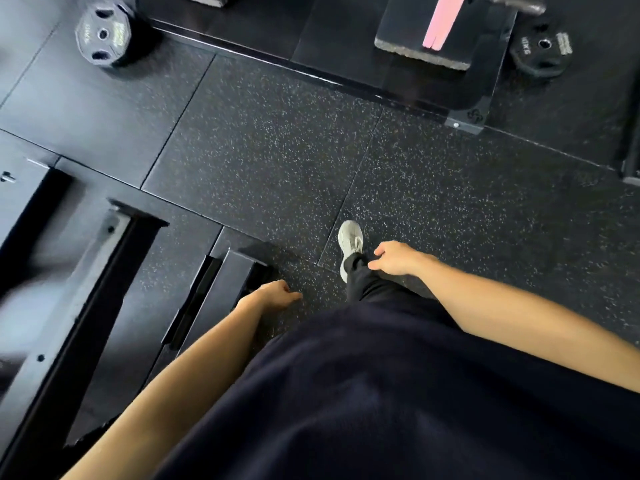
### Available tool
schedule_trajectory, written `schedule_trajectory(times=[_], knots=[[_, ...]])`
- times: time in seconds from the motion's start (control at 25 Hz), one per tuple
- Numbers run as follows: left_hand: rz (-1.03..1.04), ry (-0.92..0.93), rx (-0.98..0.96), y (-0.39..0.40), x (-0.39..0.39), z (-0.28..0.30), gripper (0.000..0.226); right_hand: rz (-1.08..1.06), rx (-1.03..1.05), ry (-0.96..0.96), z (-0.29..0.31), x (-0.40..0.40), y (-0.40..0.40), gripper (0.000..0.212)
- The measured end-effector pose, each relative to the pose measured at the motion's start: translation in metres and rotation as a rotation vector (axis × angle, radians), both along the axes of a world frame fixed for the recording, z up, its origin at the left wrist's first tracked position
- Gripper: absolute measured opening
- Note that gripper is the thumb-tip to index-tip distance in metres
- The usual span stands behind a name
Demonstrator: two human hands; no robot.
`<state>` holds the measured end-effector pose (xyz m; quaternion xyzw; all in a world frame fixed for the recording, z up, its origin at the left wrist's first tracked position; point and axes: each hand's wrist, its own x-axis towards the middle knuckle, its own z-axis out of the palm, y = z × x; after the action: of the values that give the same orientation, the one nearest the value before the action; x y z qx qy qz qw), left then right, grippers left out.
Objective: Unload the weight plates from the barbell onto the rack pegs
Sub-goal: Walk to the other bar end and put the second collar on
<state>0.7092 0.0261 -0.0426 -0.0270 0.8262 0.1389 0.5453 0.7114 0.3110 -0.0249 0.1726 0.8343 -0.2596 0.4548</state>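
Two black weight plates show at the top of the view: one weight plate [103, 34] at the far left and another weight plate [542, 46] at the far right, each seen face-on. Whether they sit on a bar or a peg I cannot tell. My left hand [273, 294] hangs at my side with loosely curled fingers and holds nothing. My right hand [396, 258] hangs over my leg, fingers loosely curled, also holding nothing. Both hands are far from the plates.
Speckled black rubber floor [277, 150] spreads ahead. A black rack frame [104, 289] with steel beams lies at the left. A raised black platform [346, 46] with a pad and a pink strap [441, 22] is at the top. My grey shoe [349, 242] steps forward.
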Motion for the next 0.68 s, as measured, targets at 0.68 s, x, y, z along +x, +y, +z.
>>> schedule_trajectory(times=[0.68], knots=[[0.849,0.127,0.086,-0.089,-0.325,-0.002,0.019,0.587,0.001,-0.037,-0.008,-0.481,-0.123,0.056]])
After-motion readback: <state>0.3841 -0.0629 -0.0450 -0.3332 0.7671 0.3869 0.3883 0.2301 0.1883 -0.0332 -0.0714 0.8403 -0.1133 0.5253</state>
